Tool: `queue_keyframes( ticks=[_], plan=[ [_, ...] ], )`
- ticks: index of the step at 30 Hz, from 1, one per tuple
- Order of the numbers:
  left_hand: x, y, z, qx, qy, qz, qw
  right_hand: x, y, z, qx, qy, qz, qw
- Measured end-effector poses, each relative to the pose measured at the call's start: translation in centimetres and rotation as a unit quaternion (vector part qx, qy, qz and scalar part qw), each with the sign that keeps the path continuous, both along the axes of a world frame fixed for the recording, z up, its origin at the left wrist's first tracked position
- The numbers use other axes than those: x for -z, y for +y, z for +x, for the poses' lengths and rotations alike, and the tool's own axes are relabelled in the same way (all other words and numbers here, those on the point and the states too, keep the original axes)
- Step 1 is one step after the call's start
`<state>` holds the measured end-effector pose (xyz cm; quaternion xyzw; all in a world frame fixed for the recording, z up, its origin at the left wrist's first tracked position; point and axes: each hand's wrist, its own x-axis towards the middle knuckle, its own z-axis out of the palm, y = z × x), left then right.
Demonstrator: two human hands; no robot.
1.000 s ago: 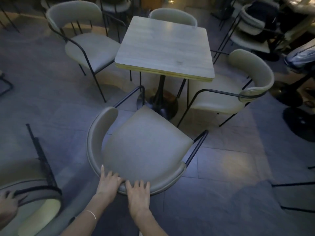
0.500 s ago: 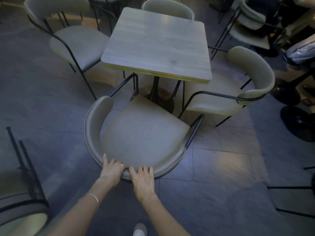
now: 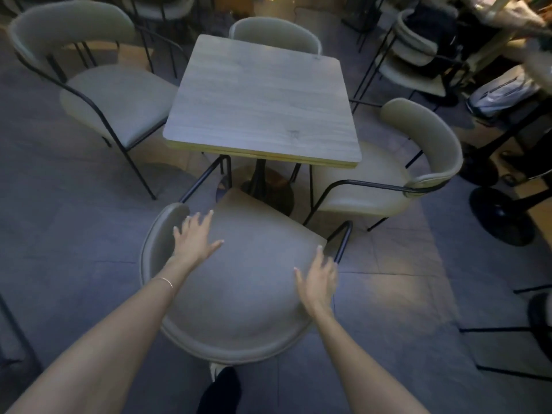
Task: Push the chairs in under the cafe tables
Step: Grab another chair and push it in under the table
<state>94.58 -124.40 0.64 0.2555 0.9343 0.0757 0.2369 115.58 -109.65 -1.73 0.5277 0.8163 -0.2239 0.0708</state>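
A square wooden cafe table (image 3: pixel 263 103) stands on a black pedestal. The nearest beige chair (image 3: pixel 245 288), with a curved backrest and black frame, sits in front of me, its seat front just reaching the table's near edge. My left hand (image 3: pixel 194 237) hovers with spread fingers over the seat's left side, near the backrest's left end. Over the seat's right edge, my right hand (image 3: pixel 318 279) is open by the black armrest bar. Neither hand grips anything.
Three more beige chairs surround the table: left (image 3: pixel 116 97), far (image 3: pixel 274 34) and right (image 3: pixel 373 186). Black table bases (image 3: pixel 501 216) and other chairs crowd the right side. My shoe (image 3: pixel 221 389) shows below the backrest. Grey tiled floor lies to the left.
Both hands left the chair's backrest and moved forward and apart over the seat. The chair has slid closer to the table, and my view has moved in nearer.
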Motion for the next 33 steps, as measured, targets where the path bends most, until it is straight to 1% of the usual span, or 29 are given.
queue_keyframes(
  ticks=[2,4,6,11,14,17,20,23,27,33],
  plan=[
    [1.2,0.1,-3.4,-0.015,-0.011,-0.077,0.997,1.2,1.2,0.1,0.109,-0.017,-0.057,0.992],
    [2.7,0.2,-5.9,-0.025,-0.018,-0.124,0.992,2.9,1.8,0.1,0.188,-0.025,-0.132,0.973],
    [4.0,0.4,-7.5,-0.027,-0.011,-0.156,0.987,4.3,1.9,0.1,0.205,-0.054,-0.143,0.967],
    [5.8,2.0,-9.7,-0.031,0.040,-0.206,0.977,6.3,2.3,0.4,0.151,-0.141,-0.068,0.976],
    [6.5,2.0,-9.5,-0.010,0.087,-0.239,0.967,6.7,2.5,0.4,0.123,-0.174,-0.062,0.975],
    [6.8,1.4,-9.2,0.006,0.118,-0.246,0.962,6.5,3.1,0.3,0.105,-0.185,-0.061,0.975],
    [6.6,1.5,-8.2,-0.017,0.110,-0.237,0.965,6.3,4.7,0.5,0.080,-0.190,-0.065,0.976],
    [6.6,1.6,-5.9,-0.050,0.084,-0.223,0.970,5.9,8.0,0.7,0.049,-0.197,-0.058,0.977],
    [7.0,2.1,-2.3,-0.090,0.058,-0.228,0.968,5.1,12.5,0.4,0.001,-0.216,-0.049,0.975],
    [7.0,2.7,-2.4,-0.121,0.042,-0.227,0.966,5.2,13.7,-0.2,-0.045,-0.232,-0.029,0.971]
  ],
)
